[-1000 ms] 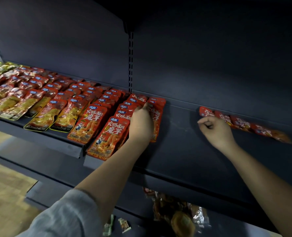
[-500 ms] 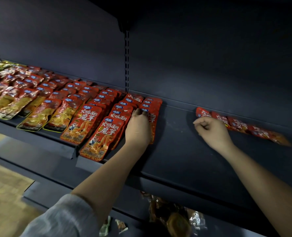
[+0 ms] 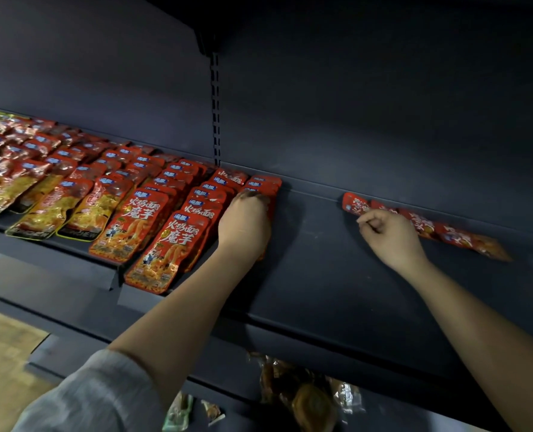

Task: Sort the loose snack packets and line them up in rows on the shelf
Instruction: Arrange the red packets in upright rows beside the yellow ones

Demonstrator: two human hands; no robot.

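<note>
Resting curled on the rightmost packet row (image 3: 263, 187), the left hand (image 3: 245, 224) faces the right hand (image 3: 390, 236), loosely curled beside loose packets (image 3: 427, 226).

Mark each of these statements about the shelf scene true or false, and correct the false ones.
1. The left hand rests on the rightmost row of red packets. True.
2. The right hand lies flat and open on bare shelf. False: its fingers are curled, beside a line of red packets along the back of the shelf.
3. Bare shelf separates the two hands. True.
4. The yellow-fronted packets lie right of the red rows. False: they lie to the left.
5. More packets show below the shelf. True.
</note>
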